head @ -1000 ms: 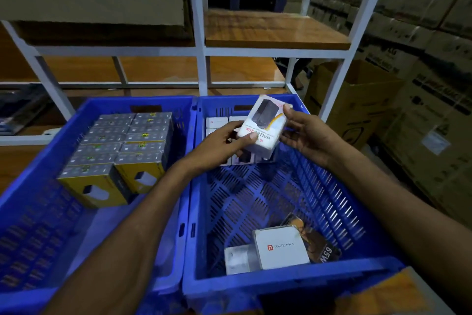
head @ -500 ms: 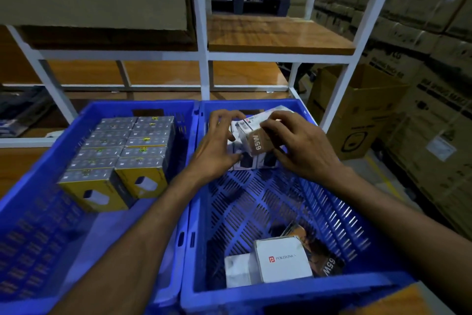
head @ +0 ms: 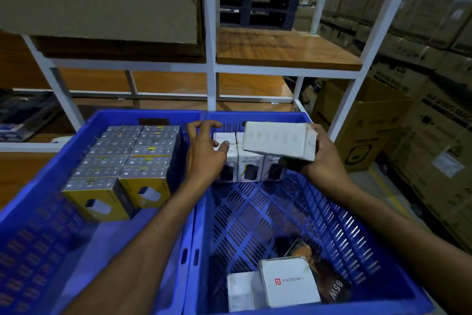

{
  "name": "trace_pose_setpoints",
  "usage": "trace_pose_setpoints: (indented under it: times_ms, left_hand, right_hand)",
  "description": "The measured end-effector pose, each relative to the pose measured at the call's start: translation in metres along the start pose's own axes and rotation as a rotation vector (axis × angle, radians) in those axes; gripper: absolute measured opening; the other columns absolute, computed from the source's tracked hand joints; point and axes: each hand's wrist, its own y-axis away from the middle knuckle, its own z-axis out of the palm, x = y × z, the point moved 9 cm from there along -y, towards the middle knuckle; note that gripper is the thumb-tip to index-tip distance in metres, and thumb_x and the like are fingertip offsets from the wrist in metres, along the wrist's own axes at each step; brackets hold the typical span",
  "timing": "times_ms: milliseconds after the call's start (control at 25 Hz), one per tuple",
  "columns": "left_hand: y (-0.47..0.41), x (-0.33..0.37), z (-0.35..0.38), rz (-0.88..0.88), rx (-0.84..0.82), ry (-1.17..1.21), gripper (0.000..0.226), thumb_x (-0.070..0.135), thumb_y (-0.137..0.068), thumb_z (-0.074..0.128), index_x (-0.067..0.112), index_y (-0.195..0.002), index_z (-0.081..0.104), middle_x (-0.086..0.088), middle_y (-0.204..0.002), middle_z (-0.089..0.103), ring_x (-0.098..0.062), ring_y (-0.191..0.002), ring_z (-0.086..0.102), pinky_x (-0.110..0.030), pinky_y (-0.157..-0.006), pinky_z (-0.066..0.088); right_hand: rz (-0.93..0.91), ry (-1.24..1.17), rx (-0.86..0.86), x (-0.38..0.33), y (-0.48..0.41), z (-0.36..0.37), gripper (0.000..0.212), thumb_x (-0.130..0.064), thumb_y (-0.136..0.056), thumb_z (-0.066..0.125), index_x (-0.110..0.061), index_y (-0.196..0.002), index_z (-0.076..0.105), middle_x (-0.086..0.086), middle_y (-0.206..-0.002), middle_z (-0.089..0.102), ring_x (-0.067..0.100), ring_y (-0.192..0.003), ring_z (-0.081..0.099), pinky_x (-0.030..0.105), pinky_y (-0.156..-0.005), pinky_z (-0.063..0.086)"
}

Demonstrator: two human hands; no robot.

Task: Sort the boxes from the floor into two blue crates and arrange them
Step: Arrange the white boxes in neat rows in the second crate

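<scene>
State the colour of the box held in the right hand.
The held box is white; it shows best in the head view.

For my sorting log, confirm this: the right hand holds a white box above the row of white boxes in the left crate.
Wrong crate. The head view shows the right hand holding the white box above the row of white boxes in the right crate; the left crate holds yellow boxes.

The right hand point(head: 325, 161) grips a white box point(head: 279, 139) above the Halley boxes point(head: 249, 170) standing at the far edge of the right crate point(head: 344, 228); the left hand point(head: 204, 153) touches the leftmost. Yellow boxes point(head: 127, 159) pack the far half of the left crate point(head: 28, 215).
</scene>
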Motion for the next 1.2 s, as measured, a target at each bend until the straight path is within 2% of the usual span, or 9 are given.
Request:
trace_pose_setpoints:
  times_ms: [200,280,480,600,720,840,960,1080,1200]
  left_hand:
    - [-0.003,-0.007,-0.001,-0.04,0.02,0.04,0.035,0.007,-0.087,0.075,0.019,-0.116,0.061,0.002,-0.127,0.034,-0.006,-0.075,0.061,-0.023,-0.074,0.049]
    - [-0.004,-0.01,-0.002,-0.067,0.034,0.054,0.034,0.006,-0.087,0.074,0.019,-0.115,0.061,0.002,-0.127,0.035,-0.004,-0.075,0.061,-0.016,-0.071,0.047]
    - [-0.004,-0.015,-0.002,-0.098,0.051,0.077,0.032,0.006,-0.087,0.075,0.019,-0.114,0.061,0.002,-0.127,0.034,-0.006,-0.078,0.063,-0.006,-0.065,0.046]
    - [-0.004,-0.015,-0.004,-0.115,0.076,0.101,0.03,0.003,-0.088,0.072,0.016,-0.112,0.061,0.0,-0.127,0.035,-0.001,-0.071,0.061,-0.003,-0.069,0.044]
    - [-0.005,-0.023,-0.01,-0.153,0.138,0.122,0.027,0.002,-0.088,0.069,0.015,-0.111,0.062,-0.002,-0.124,0.037,-0.007,-0.068,0.06,-0.028,-0.084,0.054]
    - [-0.005,-0.033,-0.013,-0.21,0.183,0.151,0.025,0.004,-0.09,0.07,0.014,-0.112,0.062,-0.004,-0.126,0.038,0.001,-0.062,0.056,-0.035,-0.083,0.053]
    - [-0.004,-0.032,-0.014,-0.22,0.188,0.186,0.026,0.003,-0.091,0.07,0.013,-0.113,0.062,-0.002,-0.126,0.037,0.01,-0.06,0.054,-0.026,-0.08,0.05]
    - [-0.006,-0.032,-0.014,-0.214,0.196,0.178,0.025,0.003,-0.09,0.07,0.014,-0.111,0.061,-0.001,-0.124,0.037,0.01,-0.06,0.054,-0.011,-0.071,0.043]
    - [-0.005,-0.033,-0.013,-0.225,0.203,0.174,0.024,0.004,-0.09,0.07,0.014,-0.11,0.061,0.0,-0.124,0.037,0.002,-0.06,0.053,-0.016,-0.073,0.045]
  right_hand:
    - [0.174,-0.244,-0.004,0.021,0.002,-0.002,0.066,0.006,-0.074,0.083,-0.022,-0.128,0.057,-0.002,-0.119,0.073,0.012,-0.114,0.069,0.026,-0.08,0.06]
    - [-0.032,0.049,0.066,0.003,0.002,-0.012,0.062,0.012,-0.079,0.081,-0.017,-0.127,0.052,-0.005,-0.122,0.067,0.005,-0.107,0.07,0.027,-0.076,0.061]
    - [-0.784,0.995,0.002,-0.033,0.03,0.016,0.057,-0.012,-0.079,0.072,-0.019,-0.132,0.051,0.005,-0.146,0.055,0.029,-0.109,0.069,0.039,-0.065,0.058]
    - [-0.475,0.891,-0.129,-0.01,0.008,0.027,0.065,-0.017,-0.076,0.082,-0.025,-0.132,0.051,-0.005,-0.138,0.059,0.023,-0.111,0.066,0.045,-0.069,0.058]
    - [0.165,0.641,-0.284,0.049,-0.019,0.04,0.07,-0.032,-0.07,0.094,-0.023,-0.127,0.056,-0.007,-0.116,0.068,0.018,-0.104,0.068,0.044,-0.079,0.059]
    - [0.541,0.311,-0.336,0.085,-0.02,0.068,0.061,-0.035,-0.07,0.096,-0.009,-0.113,0.062,0.007,-0.094,0.075,0.019,-0.075,0.073,0.033,-0.062,0.06]
    - [0.533,0.46,-0.356,0.095,-0.03,0.093,0.063,-0.025,-0.069,0.097,-0.006,-0.117,0.059,0.004,-0.1,0.07,0.017,-0.077,0.068,0.027,-0.058,0.056]
    - [0.452,0.623,-0.334,0.111,-0.031,0.115,0.067,-0.023,-0.067,0.096,-0.013,-0.122,0.058,0.005,-0.117,0.066,0.026,-0.105,0.064,0.033,-0.077,0.052]
    - [0.431,0.692,-0.24,0.129,-0.021,0.125,0.043,-0.028,-0.07,0.094,-0.017,-0.082,0.055,0.004,-0.088,0.064,0.024,-0.086,0.065,0.036,-0.069,0.052]
